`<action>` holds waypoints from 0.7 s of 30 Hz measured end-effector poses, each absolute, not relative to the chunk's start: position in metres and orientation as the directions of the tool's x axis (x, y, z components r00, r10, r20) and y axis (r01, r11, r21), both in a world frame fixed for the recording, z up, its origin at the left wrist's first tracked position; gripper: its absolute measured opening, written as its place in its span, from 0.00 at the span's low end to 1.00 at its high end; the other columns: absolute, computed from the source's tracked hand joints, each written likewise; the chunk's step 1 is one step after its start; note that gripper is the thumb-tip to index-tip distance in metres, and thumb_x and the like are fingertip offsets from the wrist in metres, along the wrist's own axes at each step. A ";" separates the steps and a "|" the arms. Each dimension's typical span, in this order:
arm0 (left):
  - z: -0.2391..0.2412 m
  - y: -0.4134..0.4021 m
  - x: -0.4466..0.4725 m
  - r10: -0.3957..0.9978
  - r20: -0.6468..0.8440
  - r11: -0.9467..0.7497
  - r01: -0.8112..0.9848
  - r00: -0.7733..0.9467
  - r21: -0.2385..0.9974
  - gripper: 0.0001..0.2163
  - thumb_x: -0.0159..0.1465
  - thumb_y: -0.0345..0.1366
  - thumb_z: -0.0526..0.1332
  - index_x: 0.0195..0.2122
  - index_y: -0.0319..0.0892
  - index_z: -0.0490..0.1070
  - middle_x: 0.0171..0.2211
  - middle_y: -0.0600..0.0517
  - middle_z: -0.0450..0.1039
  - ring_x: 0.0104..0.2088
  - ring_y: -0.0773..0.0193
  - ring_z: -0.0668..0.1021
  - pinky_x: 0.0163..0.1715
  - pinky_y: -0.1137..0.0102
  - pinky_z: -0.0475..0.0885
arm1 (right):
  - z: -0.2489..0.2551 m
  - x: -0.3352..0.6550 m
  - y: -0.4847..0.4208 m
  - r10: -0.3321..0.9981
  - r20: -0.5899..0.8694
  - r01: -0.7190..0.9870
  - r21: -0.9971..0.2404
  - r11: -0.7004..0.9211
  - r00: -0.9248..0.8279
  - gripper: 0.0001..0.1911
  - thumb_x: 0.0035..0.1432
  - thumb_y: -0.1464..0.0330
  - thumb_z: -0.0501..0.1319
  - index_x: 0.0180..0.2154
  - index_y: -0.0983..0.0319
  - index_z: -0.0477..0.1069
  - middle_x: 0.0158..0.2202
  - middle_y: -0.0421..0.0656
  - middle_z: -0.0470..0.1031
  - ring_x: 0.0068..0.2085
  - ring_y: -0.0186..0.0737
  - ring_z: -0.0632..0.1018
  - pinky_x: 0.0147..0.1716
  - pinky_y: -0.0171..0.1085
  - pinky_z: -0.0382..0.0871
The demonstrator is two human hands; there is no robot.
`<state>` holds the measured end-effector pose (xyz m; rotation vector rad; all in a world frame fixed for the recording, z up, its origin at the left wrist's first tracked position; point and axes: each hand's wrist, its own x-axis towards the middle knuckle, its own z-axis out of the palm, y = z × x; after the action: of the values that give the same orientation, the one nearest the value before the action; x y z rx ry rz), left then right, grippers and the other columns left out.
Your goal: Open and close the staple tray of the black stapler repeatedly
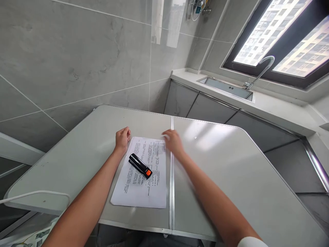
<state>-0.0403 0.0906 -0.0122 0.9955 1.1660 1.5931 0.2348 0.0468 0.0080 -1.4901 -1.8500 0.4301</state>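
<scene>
A printed sheet of paper (144,178) lies on the white folding table (218,164). A black stapler with an orange end (140,165) rests across the sheet's upper middle. My left hand (122,138) sits at the sheet's far left corner with fingers curled, touching the table beside the paper. My right hand (173,141) is at the far right corner, blurred, with fingers on or just over the paper's edge. Whether either hand pinches the sheet is unclear.
A metal seam (171,178) runs down the table just right of the paper. Grey tiled wall stands behind. A counter with a steel sink (226,88) and tap (260,70) lies at the right under a window. A white cable (33,195) crosses the table's left corner.
</scene>
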 end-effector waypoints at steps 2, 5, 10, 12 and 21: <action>-0.012 0.090 -0.039 0.957 0.092 -0.146 -0.181 -0.275 0.973 0.16 0.63 0.41 0.63 0.20 0.41 0.65 0.19 0.57 0.57 0.17 0.74 0.58 0.16 0.75 0.54 | 0.009 0.301 0.052 0.944 0.299 0.745 -0.659 0.101 0.138 0.13 0.59 0.72 0.59 0.43 0.58 0.79 0.47 0.47 0.77 0.51 0.49 0.75 0.52 0.48 0.71; -0.012 0.090 -0.038 0.956 0.092 -0.140 -0.157 -0.278 0.978 0.16 0.63 0.41 0.63 0.20 0.41 0.65 0.19 0.57 0.58 0.18 0.73 0.58 0.16 0.74 0.53 | 0.003 0.382 0.052 0.917 0.083 0.666 -0.713 -0.219 0.391 0.21 0.48 0.63 0.71 0.46 0.60 0.78 0.44 0.48 0.77 0.40 0.46 0.77 0.42 0.45 0.73; -0.012 0.090 -0.038 0.958 0.089 -0.133 -0.145 -0.272 0.980 0.16 0.63 0.41 0.62 0.20 0.41 0.64 0.18 0.58 0.56 0.17 0.73 0.57 0.17 0.73 0.52 | -0.015 0.423 0.045 0.926 0.024 0.563 -0.800 -0.208 0.377 0.32 0.41 0.59 0.73 0.50 0.59 0.77 0.44 0.46 0.79 0.37 0.41 0.77 0.36 0.39 0.72; -0.013 0.090 -0.038 0.957 0.088 -0.130 -0.139 -0.276 0.982 0.16 0.63 0.41 0.63 0.20 0.41 0.64 0.19 0.57 0.56 0.18 0.73 0.58 0.17 0.73 0.52 | -0.020 0.421 0.045 0.926 0.070 0.579 -0.797 -0.172 0.372 0.29 0.42 0.59 0.72 0.48 0.59 0.77 0.42 0.45 0.80 0.34 0.40 0.76 0.35 0.39 0.72; -0.016 0.091 -0.039 0.957 0.109 -0.147 -0.126 -0.268 0.981 0.17 0.64 0.41 0.62 0.20 0.41 0.64 0.18 0.58 0.54 0.18 0.73 0.57 0.17 0.73 0.52 | -0.020 0.408 0.056 0.905 0.182 0.662 -0.738 -0.133 0.385 0.19 0.46 0.61 0.69 0.41 0.59 0.80 0.34 0.43 0.83 0.33 0.40 0.77 0.39 0.41 0.72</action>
<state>-0.0386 0.0914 -0.0160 1.0565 1.2221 1.5649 0.4081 0.0558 -0.0202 -1.8727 -1.3532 0.3987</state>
